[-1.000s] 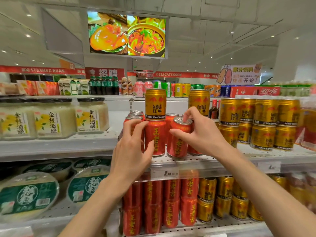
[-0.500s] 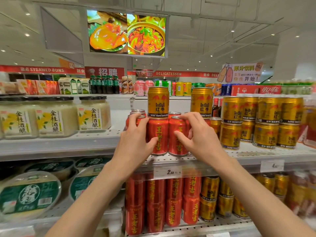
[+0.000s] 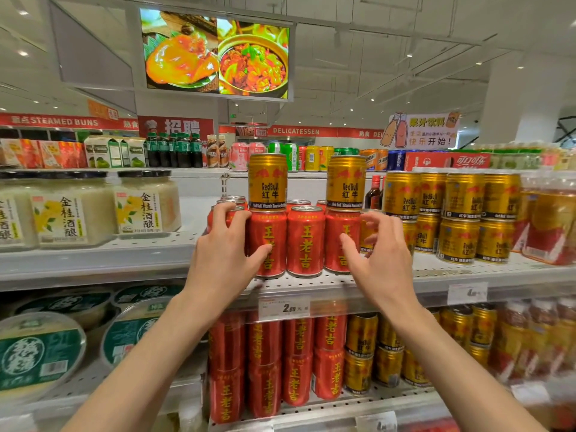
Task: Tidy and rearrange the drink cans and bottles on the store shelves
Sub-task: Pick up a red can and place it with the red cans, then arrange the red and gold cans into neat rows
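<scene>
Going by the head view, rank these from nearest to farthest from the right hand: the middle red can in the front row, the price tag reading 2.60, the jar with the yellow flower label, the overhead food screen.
From the right hand:
1. Middle red can, just to its left on the same shelf.
2. Price tag, below and left on the shelf edge.
3. Jar, far left on that shelf.
4. Food screen, high overhead.

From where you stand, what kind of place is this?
Most likely a supermarket drinks aisle: red herbal tea cans and gold Red Bull cans stacked on perforated metal shelves, a shelf price tag, and a DELICATESSEN sign behind.
</scene>
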`<state>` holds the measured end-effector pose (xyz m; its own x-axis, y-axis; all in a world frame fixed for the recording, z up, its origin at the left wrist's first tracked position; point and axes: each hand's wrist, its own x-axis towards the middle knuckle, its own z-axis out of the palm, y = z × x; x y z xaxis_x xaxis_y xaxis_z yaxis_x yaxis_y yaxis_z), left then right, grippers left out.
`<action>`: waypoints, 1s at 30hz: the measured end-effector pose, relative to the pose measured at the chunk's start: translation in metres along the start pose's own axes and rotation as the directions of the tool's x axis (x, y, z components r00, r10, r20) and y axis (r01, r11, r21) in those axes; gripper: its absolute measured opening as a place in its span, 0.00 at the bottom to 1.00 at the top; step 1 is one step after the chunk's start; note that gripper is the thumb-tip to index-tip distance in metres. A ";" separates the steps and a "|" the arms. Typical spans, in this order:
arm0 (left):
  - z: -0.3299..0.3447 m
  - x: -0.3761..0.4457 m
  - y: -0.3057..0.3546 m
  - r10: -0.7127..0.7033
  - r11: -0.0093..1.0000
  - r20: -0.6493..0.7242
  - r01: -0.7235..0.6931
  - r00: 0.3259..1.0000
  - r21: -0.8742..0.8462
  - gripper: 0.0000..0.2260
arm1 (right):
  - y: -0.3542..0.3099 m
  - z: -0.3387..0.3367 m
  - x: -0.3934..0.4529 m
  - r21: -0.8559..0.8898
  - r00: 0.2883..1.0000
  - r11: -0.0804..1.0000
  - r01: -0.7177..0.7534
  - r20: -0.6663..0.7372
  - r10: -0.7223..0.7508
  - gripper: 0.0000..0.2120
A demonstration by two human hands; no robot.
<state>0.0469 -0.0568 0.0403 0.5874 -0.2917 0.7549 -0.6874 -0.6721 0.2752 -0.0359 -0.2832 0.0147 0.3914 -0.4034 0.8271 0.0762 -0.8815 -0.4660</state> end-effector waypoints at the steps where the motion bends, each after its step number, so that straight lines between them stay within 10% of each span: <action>1: -0.001 0.000 0.001 -0.004 1.000 0.000 0.004 1.000 0.001 0.27 | 0.005 0.002 0.000 -0.027 0.998 0.998 -0.049 0.041 0.050 0.28; 24: -0.003 -0.003 0.005 -0.056 0.998 0.041 0.056 0.998 -0.013 0.28 | 0.010 0.001 0.005 0.031 0.938 0.989 -0.147 0.323 0.129 0.28; 30: -0.009 0.004 0.003 -0.148 0.957 0.092 0.166 0.985 -0.238 0.19 | 0.006 -0.021 -0.007 0.012 0.982 0.996 -0.091 0.165 0.088 0.21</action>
<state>0.0435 -0.0538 0.0495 0.7196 -0.2508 0.6475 -0.6619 -0.5297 0.5304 -0.0578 -0.2904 0.0128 0.5423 -0.4336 0.7196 0.0511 -0.8379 -0.5434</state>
